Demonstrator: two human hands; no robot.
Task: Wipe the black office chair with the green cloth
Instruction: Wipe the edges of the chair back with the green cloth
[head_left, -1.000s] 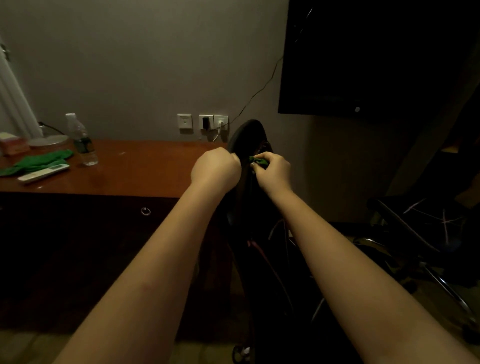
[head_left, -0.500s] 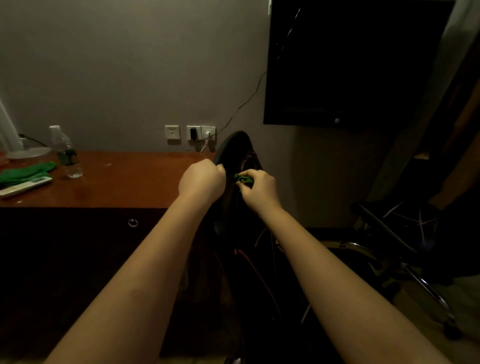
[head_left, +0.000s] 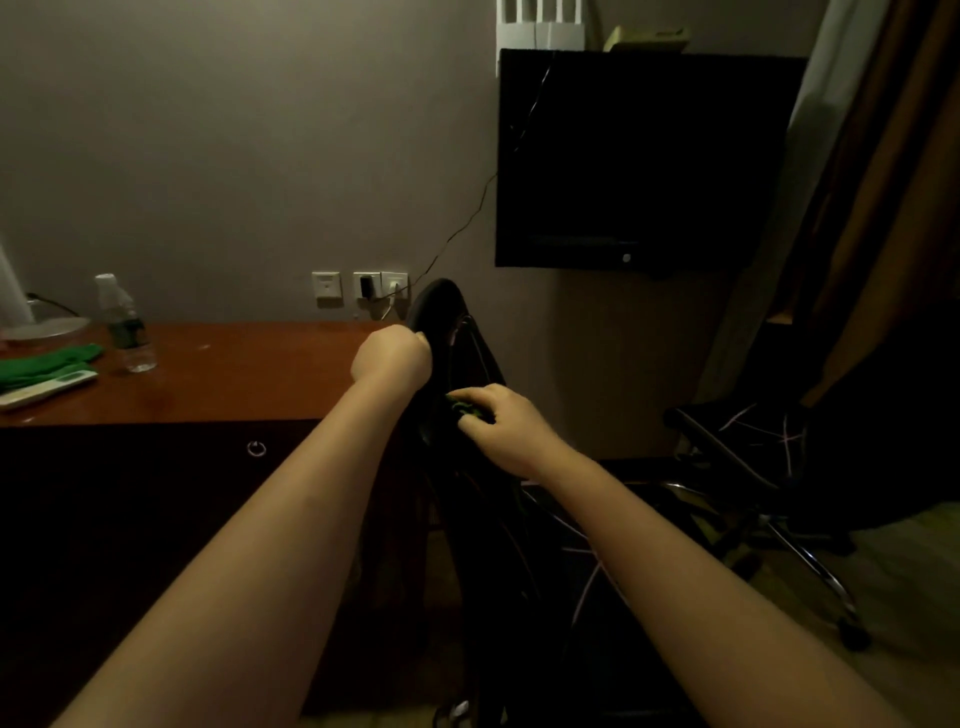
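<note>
The black office chair (head_left: 441, 312) stands in front of me, seen edge-on, its backrest top rising between my arms. My left hand (head_left: 392, 361) grips the upper left edge of the backrest with curled fingers. My right hand (head_left: 506, 428) holds a bunched green cloth (head_left: 464, 406) against the chair's right side, below the top. Only a small part of the cloth shows past my fingers. The lower chair is lost in shadow.
A brown wooden desk (head_left: 234, 374) sits left, bearing a water bottle (head_left: 124, 325), another green cloth (head_left: 44, 364) and a white remote (head_left: 49, 387). A dark TV (head_left: 639, 161) hangs on the wall. A second black chair (head_left: 769, 457) stands at right.
My right hand has slid the green cloth down the chair's side, away from the top. My left hand keeps its grip. The view has tilted upward.
</note>
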